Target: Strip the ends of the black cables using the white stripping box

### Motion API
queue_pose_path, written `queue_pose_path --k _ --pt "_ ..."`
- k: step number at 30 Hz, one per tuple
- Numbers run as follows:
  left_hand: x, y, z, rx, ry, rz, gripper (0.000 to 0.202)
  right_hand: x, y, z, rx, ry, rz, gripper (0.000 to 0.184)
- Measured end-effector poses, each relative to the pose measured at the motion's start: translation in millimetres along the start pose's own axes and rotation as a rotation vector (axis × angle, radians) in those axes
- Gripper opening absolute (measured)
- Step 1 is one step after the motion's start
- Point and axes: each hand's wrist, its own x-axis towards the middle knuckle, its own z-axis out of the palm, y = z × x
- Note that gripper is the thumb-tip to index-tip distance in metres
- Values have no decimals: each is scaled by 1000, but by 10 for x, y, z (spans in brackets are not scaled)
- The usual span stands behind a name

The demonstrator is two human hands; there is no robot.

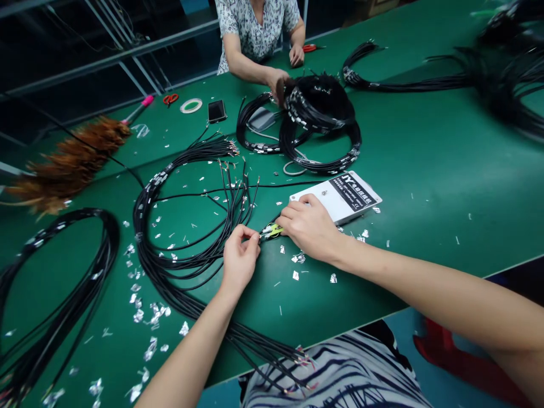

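Observation:
My left hand [242,255] is closed in a pinch at the end of a thin black cable, its tip mostly hidden by the fingers. My right hand [308,226] is wrapped round small pliers with yellow-green handles [275,230], whose jaws meet the cable end close to my left fingertips. Just behind my right hand lies a flat white box [335,214] with a black printed label. A looped bundle of black cables [142,249] curves round to the left of my hands, its stripped ends fanned out near them and by the table's front edge.
Across the green table [425,226], a person in a patterned shirt [261,25] handles coiled black cables [323,107]. Red scissors [170,99], a tape roll [191,106], a phone [217,111] and a feather duster [85,150] lie at the back left. Foil scraps [138,314] litter the surface.

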Motion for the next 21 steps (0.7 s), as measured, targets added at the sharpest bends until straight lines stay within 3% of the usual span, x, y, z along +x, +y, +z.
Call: queue_pose_path --k 12,21 --pt "12 -79 66 96 25 30 20 26 -26 -61 5 -75 47 10" --pt "29 -68 63 104 15 34 20 8 -26 -84 2 -33 27 11"
